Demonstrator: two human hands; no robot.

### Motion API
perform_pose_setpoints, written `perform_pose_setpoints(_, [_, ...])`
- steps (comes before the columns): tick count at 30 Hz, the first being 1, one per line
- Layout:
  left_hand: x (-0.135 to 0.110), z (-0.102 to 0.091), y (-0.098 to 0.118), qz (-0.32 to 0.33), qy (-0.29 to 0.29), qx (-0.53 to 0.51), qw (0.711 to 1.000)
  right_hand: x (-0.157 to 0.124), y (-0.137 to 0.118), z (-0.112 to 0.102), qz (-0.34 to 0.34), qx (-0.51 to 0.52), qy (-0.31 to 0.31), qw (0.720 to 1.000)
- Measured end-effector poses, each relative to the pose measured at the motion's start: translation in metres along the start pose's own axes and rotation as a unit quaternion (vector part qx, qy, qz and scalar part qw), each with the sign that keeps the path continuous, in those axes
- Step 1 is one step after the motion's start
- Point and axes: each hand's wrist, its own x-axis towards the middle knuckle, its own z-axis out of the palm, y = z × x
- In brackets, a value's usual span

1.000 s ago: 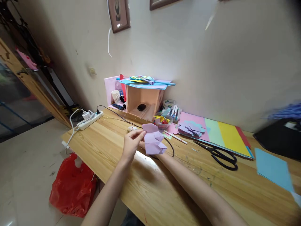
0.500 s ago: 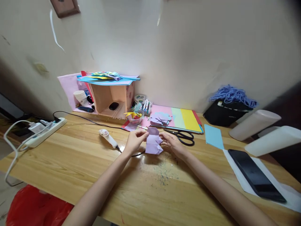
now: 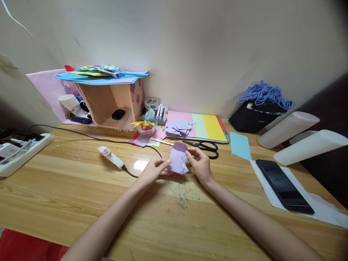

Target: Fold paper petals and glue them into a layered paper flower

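Observation:
A folded lilac paper piece (image 3: 178, 159) is held just above the wooden table (image 3: 81, 195), near its middle. My left hand (image 3: 154, 171) pinches the piece's lower left edge with closed fingers. My right hand (image 3: 199, 164) grips its right side, thumb and fingers pressed on the paper. Both forearms reach in from the bottom of the view.
Black scissors (image 3: 206, 146) and a white pen (image 3: 161, 141) lie just behind the hands. Coloured paper sheets (image 3: 208, 126), a wooden box (image 3: 111, 105), a corded white tool (image 3: 110, 156), a power strip (image 3: 16, 152), a black phone (image 3: 284, 185) and a light blue sheet (image 3: 240, 145) surround them.
The view has swung right and down, bringing the phone and right side of the table into sight. My right hand has closed on the paper's right side; the left hand has slid lower on it.

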Motion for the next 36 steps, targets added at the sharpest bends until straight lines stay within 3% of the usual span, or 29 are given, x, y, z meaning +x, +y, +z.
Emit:
perform_pose_setpoints(3, [-0.007, 0.008, 0.000, -0.011, -0.008, -0.002, 1.000, -0.004, 0.000, -0.001, -0.013, -0.018, -0.015, 1.000])
perform_pose_setpoints(6, [-0.008, 0.009, 0.001, -0.007, 0.029, 0.000, 1.000, -0.008, 0.000, -0.004, -0.104, -0.100, -0.025, 0.989])
perform_pose_setpoints(10, [-0.006, 0.004, -0.001, 0.017, 0.069, 0.010, 0.997, -0.011, -0.004, -0.010, -0.273, -0.247, -0.046, 0.929])
perform_pose_setpoints(13, [-0.005, 0.002, -0.004, 0.029, 0.082, -0.007, 0.996, -0.012, -0.008, -0.013, -0.330, -0.317, -0.074, 0.886])
perform_pose_setpoints(21, [-0.003, 0.002, -0.008, 0.017, 0.109, -0.055, 0.992, -0.014, -0.008, -0.011, -0.353, -0.423, -0.121, 0.826])
perform_pose_setpoints(36, [0.001, -0.001, -0.013, 0.021, 0.118, -0.039, 0.992, -0.012, -0.006, -0.009, -0.358, -0.445, -0.137, 0.809])
